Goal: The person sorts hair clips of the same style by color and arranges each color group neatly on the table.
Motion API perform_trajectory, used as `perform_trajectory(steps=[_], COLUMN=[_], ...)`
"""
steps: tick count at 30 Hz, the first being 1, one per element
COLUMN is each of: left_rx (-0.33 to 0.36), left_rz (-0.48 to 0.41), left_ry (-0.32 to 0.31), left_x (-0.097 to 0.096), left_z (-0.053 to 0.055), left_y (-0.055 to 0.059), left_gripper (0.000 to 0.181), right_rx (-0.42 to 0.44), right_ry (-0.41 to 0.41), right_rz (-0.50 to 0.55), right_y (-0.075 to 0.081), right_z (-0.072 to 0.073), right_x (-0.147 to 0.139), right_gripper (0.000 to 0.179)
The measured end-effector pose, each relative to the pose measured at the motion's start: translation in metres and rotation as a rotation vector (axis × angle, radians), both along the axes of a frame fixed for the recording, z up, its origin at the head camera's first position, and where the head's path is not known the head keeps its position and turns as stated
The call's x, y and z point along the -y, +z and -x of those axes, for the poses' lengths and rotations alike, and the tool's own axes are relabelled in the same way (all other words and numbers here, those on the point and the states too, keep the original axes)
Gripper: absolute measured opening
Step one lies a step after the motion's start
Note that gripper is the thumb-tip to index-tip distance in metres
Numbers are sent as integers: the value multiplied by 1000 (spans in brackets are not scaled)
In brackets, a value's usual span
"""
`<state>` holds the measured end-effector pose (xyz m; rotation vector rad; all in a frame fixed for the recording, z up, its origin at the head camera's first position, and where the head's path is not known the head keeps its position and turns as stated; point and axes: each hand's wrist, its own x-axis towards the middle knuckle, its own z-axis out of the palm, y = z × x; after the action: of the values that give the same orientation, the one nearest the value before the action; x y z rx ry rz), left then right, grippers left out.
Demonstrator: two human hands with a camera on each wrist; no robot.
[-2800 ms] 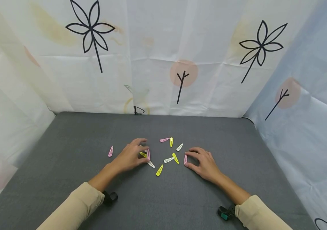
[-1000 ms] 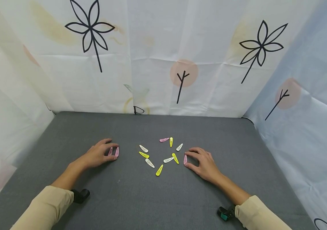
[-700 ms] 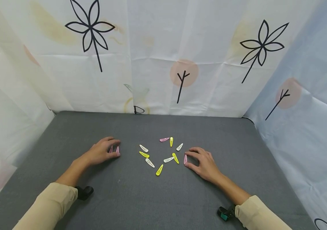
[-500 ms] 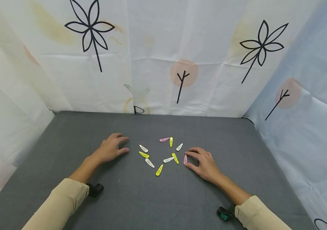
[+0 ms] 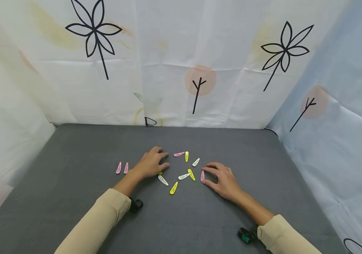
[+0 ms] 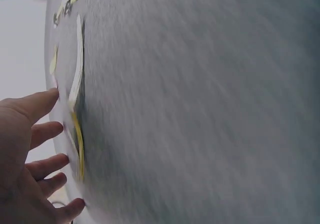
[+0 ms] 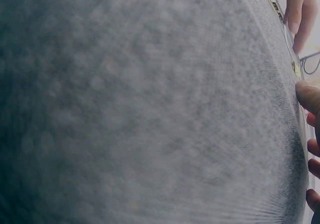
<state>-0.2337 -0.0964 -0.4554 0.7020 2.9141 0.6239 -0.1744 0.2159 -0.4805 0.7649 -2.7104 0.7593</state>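
Observation:
In the head view my left hand [image 5: 150, 164] hovers over the left side of a loose group of snap hair clips, fingers spread and holding nothing. Beneath it a yellow clip [image 5: 160, 173] is mostly covered, with a white clip [image 5: 163, 180] just in front. The left wrist view has the same hand [image 6: 22, 149] beside a white clip [image 6: 77, 69] and a yellow clip [image 6: 79, 144]. My right hand [image 5: 223, 180] pinches a pink hair clip [image 5: 202, 175] between thumb and fingers at the table surface. Two pink clips [image 5: 118, 168] lie side by side left of my left forearm.
Between the hands lie more clips: a pink one [image 5: 179, 154], yellow ones [image 5: 173, 188] and white ones [image 5: 195, 162]. Everything rests on a grey cloth-covered table [image 5: 181, 225]. A patterned white curtain [image 5: 168, 53] hangs behind and at both sides.
My left hand carried a pink clip left, set it beside the other pink one and let go. It has since moved right, back over the group. My right hand has stayed in place.

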Motion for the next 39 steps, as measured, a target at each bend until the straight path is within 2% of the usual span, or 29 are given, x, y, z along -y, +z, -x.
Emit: perform_trajectory(steps=[9,18,25,28,31,35,39], left_rx=[12,2,-7,-10,-12,16,59], left_rz=[-9,-65,-98,-95,-82,-44,1], left_ry=[16,34,33,32,36,21,9], left_x=[-25,-30,-31,-32,-33,-33,-33], left_z=[8,7,10,15,20,28,34], left_y=[-6,0,-2,-4,-6,-7,-3], left_gripper=[47,36,28,32,44,61,66], right_rx=[-5,12,15,10,-1,0,15], right_ry=[0,-8,-5,-6,-5,-3,-6], right_rz=[4,4,1,-1,-5,-5,-10], right_y=[0,1,2,2,1,1,2], right_z=[1,1,1,1,2,1,1], right_x=[0,0,1,0,0,0,0], right_gripper=[46,45,45,44,44,44,44])
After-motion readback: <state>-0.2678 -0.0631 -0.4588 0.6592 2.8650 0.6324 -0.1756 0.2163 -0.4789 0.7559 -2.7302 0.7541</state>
